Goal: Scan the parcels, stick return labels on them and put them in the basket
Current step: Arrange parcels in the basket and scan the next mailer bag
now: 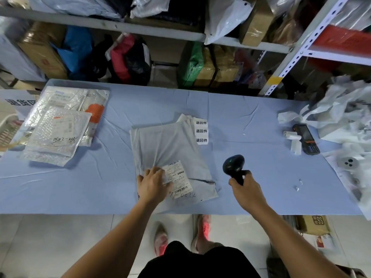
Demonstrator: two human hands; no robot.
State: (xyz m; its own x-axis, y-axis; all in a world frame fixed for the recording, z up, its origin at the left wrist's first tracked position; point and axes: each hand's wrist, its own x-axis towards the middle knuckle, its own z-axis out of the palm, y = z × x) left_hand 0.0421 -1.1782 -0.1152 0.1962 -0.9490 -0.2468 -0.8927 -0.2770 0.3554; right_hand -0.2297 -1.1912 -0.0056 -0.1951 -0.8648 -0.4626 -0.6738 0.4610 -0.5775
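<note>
A grey plastic mailer parcel (170, 149) lies flat at the middle of the blue table (251, 121). Its white shipping label (179, 178) faces up near the front edge. My left hand (153, 184) presses flat on the parcel, fingers touching the label's left side. My right hand (246, 190) grips a black handheld barcode scanner (233, 164), held just right of the parcel, apart from it. A strip of white return labels (201, 131) lies at the parcel's far right corner. A pale basket (8, 129) shows at the left edge, mostly cut off.
A stack of bubble mailers (60, 125) sits at the table's left. A black handheld terminal (306, 138) and small label rolls (293, 139) lie at the right, beside crumpled white plastic bags (341, 117). Shelves packed with parcels stand behind the table.
</note>
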